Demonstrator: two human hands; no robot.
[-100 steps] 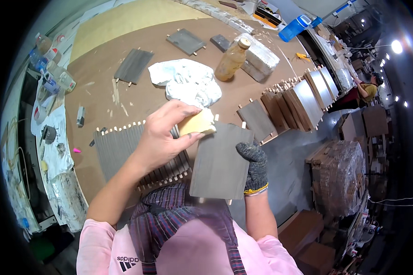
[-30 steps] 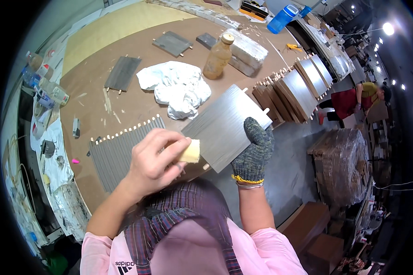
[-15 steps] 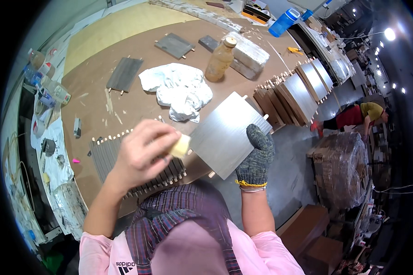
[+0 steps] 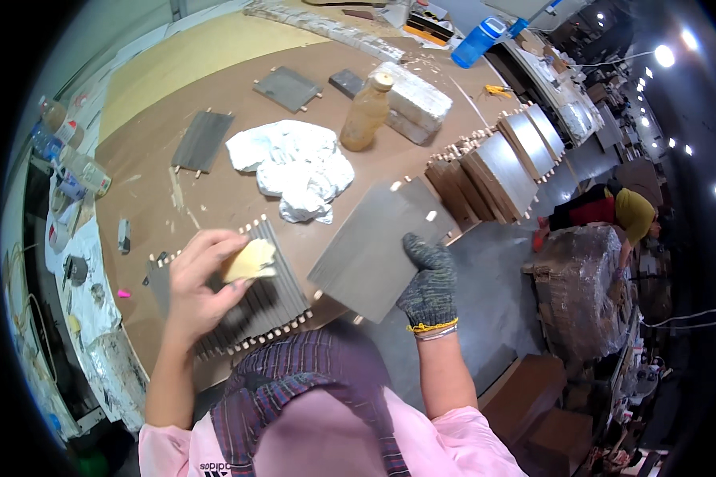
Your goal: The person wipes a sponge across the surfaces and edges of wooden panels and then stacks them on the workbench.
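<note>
My bare left hand (image 4: 199, 290) pinches a yellow sponge-like piece (image 4: 250, 262) with a torn edge, over a row of grey panels (image 4: 270, 290) with wooden dowels sticking out. In my right hand (image 4: 433, 280), which wears a dark knitted glove with a yellow cuff edge, is a flat grey panel (image 4: 366, 254). Its thumb lies over the panel's edge, and the fingers beneath are hidden. Short dowels stick out of this panel's ends. Beyond the panel lies a crumpled white cloth (image 4: 294, 167).
Stacked dowelled panels (image 4: 497, 167) line the table's right edge. A bottle of tan liquid (image 4: 366, 115) stands by a whitish block (image 4: 414, 103). Two single panels (image 4: 203, 141) lie further back. A blue bottle (image 4: 477, 44) is far right; a person (image 4: 628, 211) bends over a wrapped bundle (image 4: 577, 286).
My left hand has moved left with the yellow piece, away from the panel. The held panel has tilted, and its face looks duller now. The person at right bends lower over the bundle.
</note>
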